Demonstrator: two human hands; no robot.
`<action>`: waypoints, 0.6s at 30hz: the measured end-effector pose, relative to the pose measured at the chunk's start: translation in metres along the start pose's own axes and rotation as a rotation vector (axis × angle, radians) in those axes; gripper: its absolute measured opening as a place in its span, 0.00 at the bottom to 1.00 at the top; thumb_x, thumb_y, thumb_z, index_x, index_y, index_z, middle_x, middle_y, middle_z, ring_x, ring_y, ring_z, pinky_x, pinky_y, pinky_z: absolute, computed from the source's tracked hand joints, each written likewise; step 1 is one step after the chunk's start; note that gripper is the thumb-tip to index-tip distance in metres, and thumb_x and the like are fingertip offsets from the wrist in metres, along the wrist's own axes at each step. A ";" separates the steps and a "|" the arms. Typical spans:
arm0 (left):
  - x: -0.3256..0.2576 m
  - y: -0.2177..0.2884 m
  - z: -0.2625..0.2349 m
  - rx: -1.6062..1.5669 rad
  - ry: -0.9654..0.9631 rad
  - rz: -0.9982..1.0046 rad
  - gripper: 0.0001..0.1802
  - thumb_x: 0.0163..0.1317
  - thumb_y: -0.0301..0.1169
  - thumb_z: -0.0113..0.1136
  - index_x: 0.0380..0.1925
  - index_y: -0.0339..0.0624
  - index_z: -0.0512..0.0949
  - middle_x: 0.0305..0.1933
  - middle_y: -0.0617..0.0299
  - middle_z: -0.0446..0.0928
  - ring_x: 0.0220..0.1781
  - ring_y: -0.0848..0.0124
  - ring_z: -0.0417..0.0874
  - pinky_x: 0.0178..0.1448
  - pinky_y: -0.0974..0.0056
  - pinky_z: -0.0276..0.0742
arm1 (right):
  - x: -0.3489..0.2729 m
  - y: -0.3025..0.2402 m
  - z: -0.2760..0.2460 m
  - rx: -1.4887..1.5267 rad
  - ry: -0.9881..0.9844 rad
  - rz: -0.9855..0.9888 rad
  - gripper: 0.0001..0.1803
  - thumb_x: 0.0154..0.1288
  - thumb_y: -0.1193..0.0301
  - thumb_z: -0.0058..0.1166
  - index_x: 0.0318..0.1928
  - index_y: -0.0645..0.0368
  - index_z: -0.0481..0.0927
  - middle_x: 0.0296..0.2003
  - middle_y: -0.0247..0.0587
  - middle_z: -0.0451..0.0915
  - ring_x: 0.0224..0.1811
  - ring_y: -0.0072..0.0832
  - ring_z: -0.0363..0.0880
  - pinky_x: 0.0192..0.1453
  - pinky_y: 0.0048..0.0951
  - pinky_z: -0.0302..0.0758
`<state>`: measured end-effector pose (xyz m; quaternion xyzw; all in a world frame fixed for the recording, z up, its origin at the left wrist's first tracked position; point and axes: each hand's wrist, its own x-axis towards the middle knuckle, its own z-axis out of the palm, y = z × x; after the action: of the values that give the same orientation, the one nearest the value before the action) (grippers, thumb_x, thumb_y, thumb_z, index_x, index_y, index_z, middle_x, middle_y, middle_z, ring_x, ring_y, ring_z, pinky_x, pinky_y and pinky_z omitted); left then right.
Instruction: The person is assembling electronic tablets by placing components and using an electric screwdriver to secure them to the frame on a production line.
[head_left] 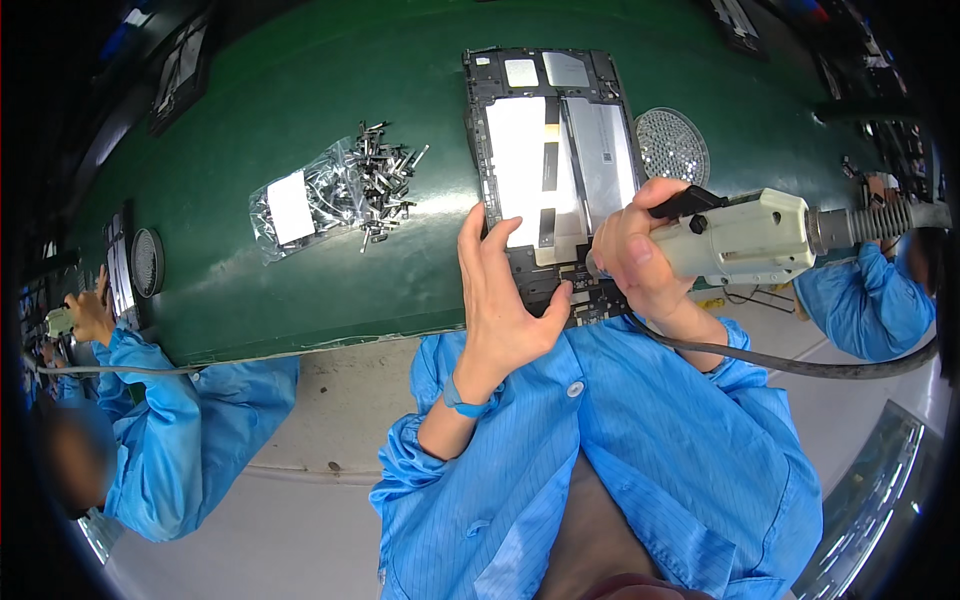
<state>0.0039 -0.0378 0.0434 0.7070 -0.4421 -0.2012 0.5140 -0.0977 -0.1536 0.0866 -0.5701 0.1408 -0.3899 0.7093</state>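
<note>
An opened tablet-like device point(560, 160) lies before me on the green table, its silver battery packs and dark circuit boards bare. My left hand point(505, 305) rests along its lower left edge, fingers spread and thumb over the near circuit board point(590, 300). My right hand point(645, 255) is wrapped round the front of a cream-coloured electric screwdriver point(745, 240) with a black lever on top. The tool lies nearly level, its nose pointing left over the device's lower part. Its tip and any screw there are hidden behind my fingers.
Left of the device, a clear plastic bag point(310, 205) and a loose pile of small metal and black parts point(388, 175) lie on the table point(280, 310). A round dish point(672, 150) stands to the right. A dark cable point(810, 368) curves by my right arm. Co-workers sit on both sides.
</note>
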 end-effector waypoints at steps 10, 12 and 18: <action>-0.002 -0.002 0.002 -0.007 0.006 0.005 0.41 0.39 0.26 0.67 0.56 0.37 0.59 0.63 0.38 0.54 0.63 0.44 0.61 0.64 0.50 0.61 | -0.002 0.001 -0.001 -0.042 -0.015 -0.039 0.20 0.63 0.71 0.52 0.52 0.61 0.62 0.14 0.26 0.63 0.11 0.17 0.60 0.20 0.25 0.65; -0.002 -0.003 0.002 -0.016 -0.001 0.007 0.41 0.40 0.27 0.67 0.57 0.37 0.59 0.63 0.37 0.52 0.64 0.42 0.58 0.65 0.49 0.58 | -0.002 0.000 0.000 -0.035 -0.014 -0.042 0.20 0.63 0.71 0.52 0.52 0.61 0.62 0.14 0.27 0.63 0.11 0.17 0.61 0.20 0.25 0.65; -0.002 -0.003 0.002 -0.022 -0.007 0.004 0.42 0.40 0.28 0.68 0.57 0.36 0.59 0.64 0.36 0.51 0.65 0.39 0.56 0.67 0.47 0.55 | -0.002 -0.001 -0.001 -0.031 -0.010 -0.049 0.20 0.63 0.71 0.52 0.51 0.61 0.62 0.14 0.27 0.63 0.11 0.17 0.61 0.20 0.25 0.65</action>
<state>0.0026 -0.0368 0.0394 0.6999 -0.4429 -0.2074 0.5205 -0.0993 -0.1530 0.0867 -0.5865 0.1292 -0.4020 0.6912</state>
